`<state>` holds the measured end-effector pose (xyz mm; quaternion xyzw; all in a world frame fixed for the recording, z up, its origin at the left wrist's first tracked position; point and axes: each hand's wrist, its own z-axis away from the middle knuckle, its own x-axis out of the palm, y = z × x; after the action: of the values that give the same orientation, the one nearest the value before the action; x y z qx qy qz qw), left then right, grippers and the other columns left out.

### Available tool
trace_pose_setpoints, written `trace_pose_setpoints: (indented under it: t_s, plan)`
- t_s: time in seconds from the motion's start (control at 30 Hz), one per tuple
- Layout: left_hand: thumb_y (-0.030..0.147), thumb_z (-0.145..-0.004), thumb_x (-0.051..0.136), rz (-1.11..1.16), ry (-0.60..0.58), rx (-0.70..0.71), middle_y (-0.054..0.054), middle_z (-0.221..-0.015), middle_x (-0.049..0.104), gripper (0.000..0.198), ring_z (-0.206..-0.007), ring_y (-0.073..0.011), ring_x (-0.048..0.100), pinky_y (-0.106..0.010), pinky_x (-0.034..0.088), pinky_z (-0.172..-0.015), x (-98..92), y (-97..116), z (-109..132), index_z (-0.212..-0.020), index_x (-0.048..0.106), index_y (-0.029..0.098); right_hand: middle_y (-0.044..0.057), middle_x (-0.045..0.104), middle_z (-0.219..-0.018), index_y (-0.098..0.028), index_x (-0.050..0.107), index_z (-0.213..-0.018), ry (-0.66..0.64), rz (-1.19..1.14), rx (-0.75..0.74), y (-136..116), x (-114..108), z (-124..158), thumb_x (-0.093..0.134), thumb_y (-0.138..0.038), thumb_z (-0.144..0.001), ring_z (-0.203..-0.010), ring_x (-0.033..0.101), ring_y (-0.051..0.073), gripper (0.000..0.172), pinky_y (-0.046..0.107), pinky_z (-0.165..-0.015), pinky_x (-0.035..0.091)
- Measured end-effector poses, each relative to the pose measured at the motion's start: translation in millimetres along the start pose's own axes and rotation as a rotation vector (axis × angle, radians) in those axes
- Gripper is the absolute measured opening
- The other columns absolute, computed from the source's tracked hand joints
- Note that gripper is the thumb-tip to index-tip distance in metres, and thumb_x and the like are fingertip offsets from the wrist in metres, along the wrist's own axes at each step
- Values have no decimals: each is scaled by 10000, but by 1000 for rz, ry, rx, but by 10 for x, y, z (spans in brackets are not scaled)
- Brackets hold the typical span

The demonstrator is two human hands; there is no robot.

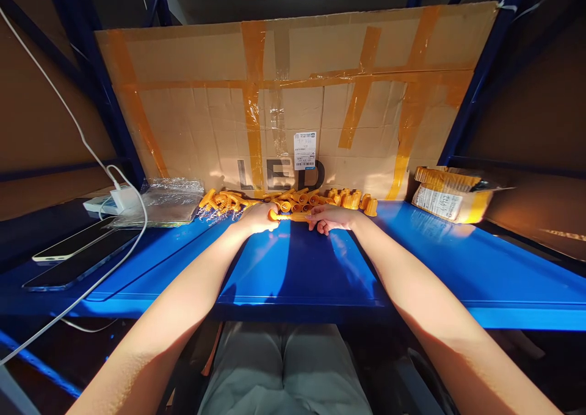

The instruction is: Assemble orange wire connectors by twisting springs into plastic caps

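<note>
Blue shelf (434, 262) underneath: pinches orange piece (297, 217) snugly at either end with left hand (259, 218) and right hand (333, 217), seemingly mid-handling, next needing steadiness.

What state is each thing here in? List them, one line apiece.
Held orange piece: roughly level, between both hands
Left hand: closed on its left end
Right hand: pinching its right end
Orange caps: grouped, several standing
Two phones: flat, screens dark
Clear plastic bag: flat, crinkled
Cardboard panel: upright, taped
Small box: taped; open or shut, cannot tell
</note>
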<state>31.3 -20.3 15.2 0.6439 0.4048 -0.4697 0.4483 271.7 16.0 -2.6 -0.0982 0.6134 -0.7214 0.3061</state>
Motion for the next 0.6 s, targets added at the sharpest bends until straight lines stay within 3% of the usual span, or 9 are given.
trace_pose_setpoints:
  t_s: [0.17, 0.3, 0.47, 0.6]
  plan:
    - [283, -632, 621, -26, 17, -9, 8, -852, 724, 215, -814, -238, 670, -297, 435, -606, 12, -19, -22, -844, 651, 259, 27, 718, -755, -178, 522, -811, 8, -28, -10, -8, 4, 18, 747, -226, -859, -494, 618, 80, 235, 162, -407, 513]
    - [297, -662, 635, 20, 54, -4, 8, -858, 733, 264, -839, -228, 671, -287, 444, -627, 41, -82, -48, -923, 662, 265, 53, 735, -845, -166, 550, -832, 43, -100, -60, -16, 42, 19, 697, -170, -889, -576, 681, 100, 158, 208, -536, 599]
    - [396, -745, 651, 117, 126, 21, -22, -895, 738, 416, -887, -239, 677, -308, 499, -715, 42, -181, -42, -1133, 660, 244, 48, 741, -813, -164, 567, -872, 71, -272, -209, -29, 94, -31, 698, -120, -865, -678, 729, 135, 138, 261, -688, 637]
    - [458, -801, 641, 190, 271, 90, -80, -1160, 703, 691, -1052, -260, 662, -338, 526, -836, -19, -210, 9, -1433, 485, 226, 39, 739, -814, -187, 556, -893, 247, -409, -394, -93, 74, -70, 756, -106, -788, -748, 744, 158, 241, 279, -765, 632]
